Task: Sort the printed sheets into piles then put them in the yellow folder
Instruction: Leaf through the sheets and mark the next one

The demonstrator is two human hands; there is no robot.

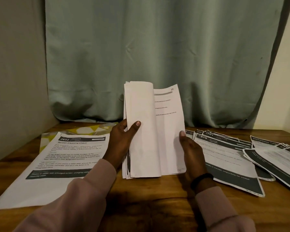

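I hold a stack of printed sheets (151, 131) upright in the middle, its bottom edge resting on the wooden table (146, 206). My left hand (122, 139) grips the stack's left side, thumb on the front, with the top sheets curled back to the left. My right hand (191, 151) holds the right edge, thumb on the exposed page. On the left lies a sheet headed "Screen Cleaning Check" (57, 166), over the yellow patterned folder (84, 130), which shows only at its far edge. Fanned piles of sheets (229, 158) lie on the right.
A grey-green curtain (157, 56) hangs right behind the table. A grey wall closes the left side and a cream wall the right. More overlapping sheets (278, 158) reach the table's right edge. Bare wood shows in front of me between my sleeves.
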